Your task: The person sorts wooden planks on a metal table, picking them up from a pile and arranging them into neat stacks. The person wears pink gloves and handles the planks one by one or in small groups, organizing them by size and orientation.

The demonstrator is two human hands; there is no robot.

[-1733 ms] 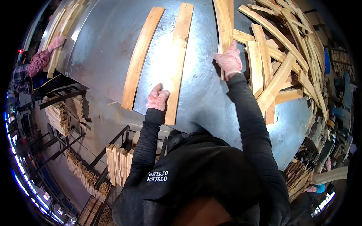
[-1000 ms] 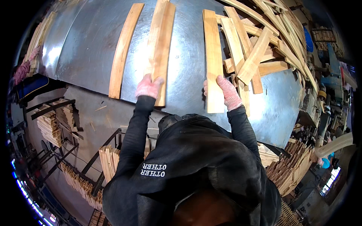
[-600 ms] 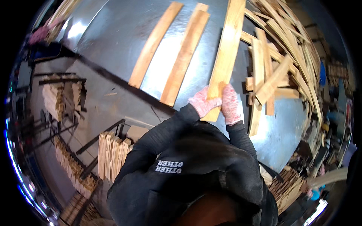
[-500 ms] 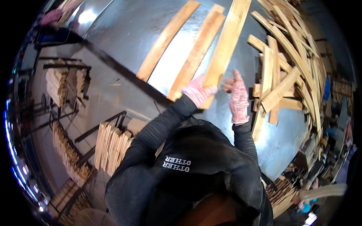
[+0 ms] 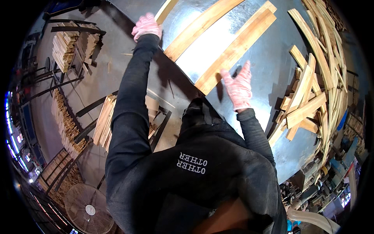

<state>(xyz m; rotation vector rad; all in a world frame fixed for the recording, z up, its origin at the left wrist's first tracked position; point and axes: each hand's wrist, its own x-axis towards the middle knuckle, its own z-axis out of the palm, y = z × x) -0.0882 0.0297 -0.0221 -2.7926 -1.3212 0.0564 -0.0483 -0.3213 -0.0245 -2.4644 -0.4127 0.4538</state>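
Here's the left board [image 5: 165, 12], and its place is left of the curved board [image 5: 202, 28], tipped the same way, its long axis running up and rightward out of view. The left hand [image 5: 147, 27], in a pink-and-white glove, is right at its near end, fingers bent against the wood; whether they truly grip it, I can't tell. So the left hand is much the nearer, with the wood lying up and to the right of its fingers. Right of the curved board comes a pair of overlapping boards [image 5: 237, 50], and just beyond them the right hand [image 5: 238, 86], fingers spread and nothing in them, one tip close to that wood, perhaps touching. Farther right of the curved board, a jumbled heap [image 5: 306, 111] on the metal table [image 5: 269, 72]; well below-left, a round fan [image 5: 89, 210]!
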